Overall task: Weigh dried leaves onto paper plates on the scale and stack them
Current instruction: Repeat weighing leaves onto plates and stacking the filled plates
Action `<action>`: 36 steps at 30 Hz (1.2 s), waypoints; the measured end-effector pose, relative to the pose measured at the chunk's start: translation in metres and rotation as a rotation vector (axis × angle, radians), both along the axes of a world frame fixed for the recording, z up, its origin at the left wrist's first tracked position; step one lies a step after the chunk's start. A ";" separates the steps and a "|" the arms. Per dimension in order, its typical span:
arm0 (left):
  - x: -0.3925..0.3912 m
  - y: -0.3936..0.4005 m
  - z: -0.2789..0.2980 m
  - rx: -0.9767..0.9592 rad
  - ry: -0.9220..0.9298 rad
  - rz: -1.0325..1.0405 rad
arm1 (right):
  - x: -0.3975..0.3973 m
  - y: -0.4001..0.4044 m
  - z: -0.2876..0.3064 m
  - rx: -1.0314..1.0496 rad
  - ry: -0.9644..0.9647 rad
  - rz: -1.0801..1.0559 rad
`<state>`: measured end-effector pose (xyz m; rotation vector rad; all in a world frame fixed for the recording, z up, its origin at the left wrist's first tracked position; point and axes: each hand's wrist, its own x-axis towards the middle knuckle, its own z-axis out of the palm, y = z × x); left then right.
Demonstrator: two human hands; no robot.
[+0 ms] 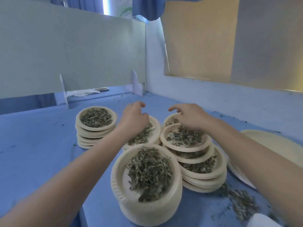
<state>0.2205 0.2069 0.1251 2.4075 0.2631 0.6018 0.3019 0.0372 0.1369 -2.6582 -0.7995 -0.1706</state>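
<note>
While hands (161, 117) hover | plate stacks (147, 181) beneath, nearer camera

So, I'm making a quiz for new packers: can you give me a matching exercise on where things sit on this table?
Things:
1. left hand
2. right hand
3. nearest stack
4. loose leaves

Places:
A. on the blue cloth, near right
B. front centre, closest to the camera
C. over the far middle plate
D. over the leaning right stack

Pairs: 1-C, 2-D, 3-B, 4-A
</note>
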 end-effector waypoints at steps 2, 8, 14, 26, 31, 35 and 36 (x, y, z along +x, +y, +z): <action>0.002 -0.040 0.008 -0.012 0.016 -0.122 | -0.011 -0.025 0.009 0.013 -0.010 -0.022; 0.030 -0.175 0.006 -0.127 0.121 -0.359 | -0.026 -0.143 0.020 0.040 -0.029 -0.148; 0.063 -0.271 -0.021 0.107 0.213 -0.363 | -0.017 -0.263 -0.005 0.011 0.074 -0.356; 0.094 -0.279 -0.050 0.134 0.438 -0.281 | 0.011 -0.291 -0.066 0.311 0.309 -0.574; 0.086 -0.281 -0.021 0.219 0.352 -0.292 | 0.003 -0.282 -0.042 0.246 0.170 -0.609; 0.067 -0.275 0.010 0.085 0.247 -0.298 | -0.020 -0.281 -0.010 0.286 0.101 -0.577; 0.059 -0.273 0.015 0.027 0.225 -0.305 | -0.031 -0.281 -0.003 0.288 0.087 -0.572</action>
